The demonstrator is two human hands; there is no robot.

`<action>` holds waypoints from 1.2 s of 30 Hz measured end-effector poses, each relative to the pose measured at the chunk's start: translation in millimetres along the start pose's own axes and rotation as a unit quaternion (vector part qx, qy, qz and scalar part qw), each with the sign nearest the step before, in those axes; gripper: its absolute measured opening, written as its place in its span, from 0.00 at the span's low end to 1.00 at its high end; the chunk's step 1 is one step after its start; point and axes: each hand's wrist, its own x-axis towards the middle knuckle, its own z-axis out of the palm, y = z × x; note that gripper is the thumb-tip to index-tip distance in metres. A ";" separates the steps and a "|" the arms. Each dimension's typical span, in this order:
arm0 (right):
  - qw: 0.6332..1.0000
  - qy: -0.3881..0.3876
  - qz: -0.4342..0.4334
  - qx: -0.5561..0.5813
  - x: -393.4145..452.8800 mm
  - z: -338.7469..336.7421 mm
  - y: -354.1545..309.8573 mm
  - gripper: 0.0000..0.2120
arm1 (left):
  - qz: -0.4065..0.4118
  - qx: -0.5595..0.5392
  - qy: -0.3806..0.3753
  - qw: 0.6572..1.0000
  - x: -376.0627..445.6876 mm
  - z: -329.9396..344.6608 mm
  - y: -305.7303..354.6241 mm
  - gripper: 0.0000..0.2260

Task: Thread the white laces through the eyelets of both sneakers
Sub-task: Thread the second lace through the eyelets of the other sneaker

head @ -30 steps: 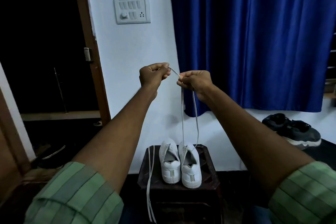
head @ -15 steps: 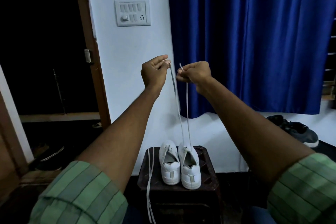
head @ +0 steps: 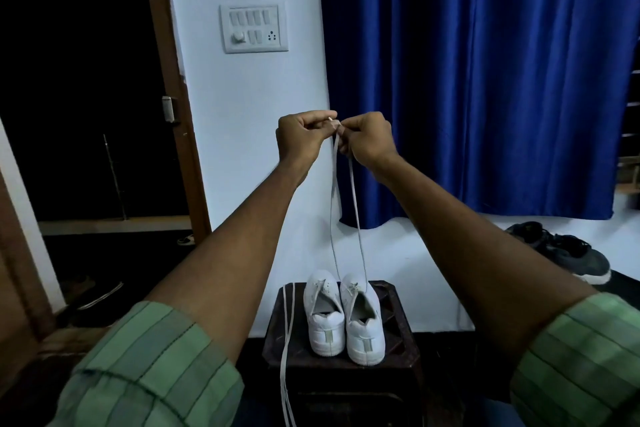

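Note:
Two white sneakers stand side by side, heels toward me, on a dark stool [head: 398, 329]: the left sneaker [head: 323, 314] and the right sneaker [head: 362, 322]. A white lace [head: 356, 218] rises in two strands from the right sneaker's front eyelets. High above the shoes, my left hand [head: 299, 139] and my right hand [head: 369, 140] meet and pinch the two lace tips together. A second white lace [head: 287, 333] lies loose on the stool's left side and hangs over its front edge.
A white wall with a switch panel [head: 254, 28] stands behind the stool, and a blue curtain [head: 485, 80] hangs to the right. Dark sneakers [head: 561, 251] sit on the floor at right. A dark open doorway [head: 86, 80] is at left.
My hands, slightly apart half a second ago with one lace end each, have come together so the tips touch. The lace strands now hang closer to each other.

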 end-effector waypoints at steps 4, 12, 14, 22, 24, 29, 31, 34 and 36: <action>1.000 0.005 0.003 0.021 -0.2 -1.6 -2.8 0.13 | 0.012 0.010 -0.025 1.000 7.6 1.1 0.8 0.07; 0.993 -0.040 0.075 0.085 5.2 -7.3 -3.0 0.13 | 0.052 0.070 -0.101 0.991 17.6 -1.5 0.2 0.06; 0.991 -0.054 0.074 0.093 4.0 -8.7 -3.5 0.12 | 0.050 0.080 -0.093 0.991 19.1 -1.1 2.5 0.05; 0.946 -0.078 0.172 0.263 -0.8 14.9 12.2 0.14 | -0.068 0.003 -0.038 0.997 6.5 22.6 -7.5 0.10; 0.935 -0.037 0.204 0.287 4.7 16.1 11.7 0.15 | -0.130 0.013 -0.097 0.987 -10.8 30.1 -21.8 0.16; 0.933 -0.001 0.232 0.274 21.3 13.4 3.5 0.16 | -0.177 0.060 -0.324 0.927 -66.3 34.6 -81.2 0.15; 0.924 0.013 0.233 0.302 24.5 11.7 3.8 0.16 | -0.163 0.070 -0.330 0.927 -81.5 36.6 -108.4 0.14; 0.911 0.009 0.237 0.338 19.7 10.2 14.2 0.17 | -0.145 0.113 -0.281 0.942 -92.0 36.2 -132.0 0.17; 0.899 0.006 0.237 0.367 16.5 9.8 21.4 0.17 | -0.133 0.114 -0.252 0.952 -92.9 35.5 -137.6 0.17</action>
